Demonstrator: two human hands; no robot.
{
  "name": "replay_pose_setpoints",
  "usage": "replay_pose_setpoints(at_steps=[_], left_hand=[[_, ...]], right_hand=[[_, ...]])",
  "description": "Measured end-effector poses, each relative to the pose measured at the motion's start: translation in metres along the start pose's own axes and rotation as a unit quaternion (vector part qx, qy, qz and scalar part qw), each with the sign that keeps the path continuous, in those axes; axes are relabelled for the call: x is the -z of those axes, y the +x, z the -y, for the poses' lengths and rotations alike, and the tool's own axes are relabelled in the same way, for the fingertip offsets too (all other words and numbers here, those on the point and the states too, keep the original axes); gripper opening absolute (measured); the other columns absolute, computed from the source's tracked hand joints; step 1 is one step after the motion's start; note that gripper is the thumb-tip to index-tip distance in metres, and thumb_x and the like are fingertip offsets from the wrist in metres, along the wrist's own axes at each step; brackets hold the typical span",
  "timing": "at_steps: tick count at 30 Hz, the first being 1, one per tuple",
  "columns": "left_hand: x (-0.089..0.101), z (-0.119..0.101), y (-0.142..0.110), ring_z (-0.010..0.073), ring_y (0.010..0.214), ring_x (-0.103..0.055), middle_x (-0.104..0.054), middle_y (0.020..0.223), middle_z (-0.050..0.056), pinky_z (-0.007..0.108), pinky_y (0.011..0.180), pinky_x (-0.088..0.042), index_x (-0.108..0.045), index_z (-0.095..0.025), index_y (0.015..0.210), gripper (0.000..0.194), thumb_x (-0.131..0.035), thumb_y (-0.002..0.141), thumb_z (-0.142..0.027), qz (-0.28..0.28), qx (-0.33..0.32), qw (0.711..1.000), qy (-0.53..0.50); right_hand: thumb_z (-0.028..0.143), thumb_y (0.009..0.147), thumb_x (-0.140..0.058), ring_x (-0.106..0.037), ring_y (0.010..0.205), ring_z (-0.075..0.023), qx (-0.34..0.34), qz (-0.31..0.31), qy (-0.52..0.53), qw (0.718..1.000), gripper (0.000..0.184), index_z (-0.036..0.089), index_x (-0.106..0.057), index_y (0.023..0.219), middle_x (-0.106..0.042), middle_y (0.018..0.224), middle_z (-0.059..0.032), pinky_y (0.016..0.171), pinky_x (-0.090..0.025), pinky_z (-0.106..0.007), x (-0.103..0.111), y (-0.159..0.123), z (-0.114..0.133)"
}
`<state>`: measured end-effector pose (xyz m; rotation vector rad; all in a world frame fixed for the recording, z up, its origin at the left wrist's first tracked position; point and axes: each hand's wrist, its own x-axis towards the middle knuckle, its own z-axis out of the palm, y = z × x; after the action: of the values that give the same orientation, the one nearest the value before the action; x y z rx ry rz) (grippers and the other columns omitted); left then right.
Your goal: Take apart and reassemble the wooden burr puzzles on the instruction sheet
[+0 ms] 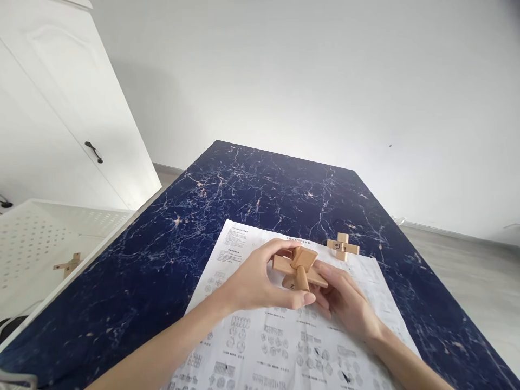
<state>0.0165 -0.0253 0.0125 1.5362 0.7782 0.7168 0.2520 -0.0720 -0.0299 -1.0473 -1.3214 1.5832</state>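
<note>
Between my two hands is a wooden interlocking puzzle [301, 268], made of flat pieces crossing a round peg, with a "2" marked on one piece. My left hand [254, 276] curves around its left side, thumb below and fingers at the top. My right hand [349, 300] grips its right side, with some fingertips hidden behind the wood. Under both hands lies a printed sheet [239, 336] with rows of small diagrams and text. Just past my right hand, a second wooden cross-shaped puzzle [342, 247] with a dark marking stands at the sheet's top edge.
The dark blue marbled table [260, 184] reaches toward a white wall [284, 81]. At left, a white perforated basket [36, 233] holds another wooden cross piece [69, 265]. Behind it stands a white cabinet [60, 97] with black handles.
</note>
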Motion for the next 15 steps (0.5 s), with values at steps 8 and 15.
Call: replay_pose_setpoints(at_steps=[8, 15], left_hand=[[0.0036, 0.0001, -0.0004, 0.0307, 0.125, -0.066, -0.069, 0.138, 0.009, 0.047, 0.109, -0.052, -0.068, -0.027, 0.137, 0.081, -0.101, 0.067, -0.047, 0.003, -0.043, 0.999, 0.002], [0.0034, -0.0001, -0.0001, 0.0295, 0.12, -0.067, -0.069, 0.135, 0.008, 0.045, 0.107, -0.052, -0.068, -0.026, 0.137, 0.083, -0.102, 0.065, -0.048, 0.004, -0.052, 0.999, 0.016]], right_hand=[[0.056, 0.109, -0.061, -0.026, 0.042, -0.0039, -0.056, 0.029, 0.101, 0.993, 0.047, 0.019, -0.053, 0.08, -0.038, 0.059, 0.0095, 0.044, -0.022, -0.022, 0.0006, 0.0008, -0.0015], [0.056, 0.108, -0.063, -0.028, 0.04, -0.0037, -0.077, 0.041, 0.121, 0.989, 0.048, 0.019, -0.054, 0.078, -0.036, 0.057, 0.0098, 0.042, -0.021, -0.02, -0.0024, 0.0012, 0.0012]])
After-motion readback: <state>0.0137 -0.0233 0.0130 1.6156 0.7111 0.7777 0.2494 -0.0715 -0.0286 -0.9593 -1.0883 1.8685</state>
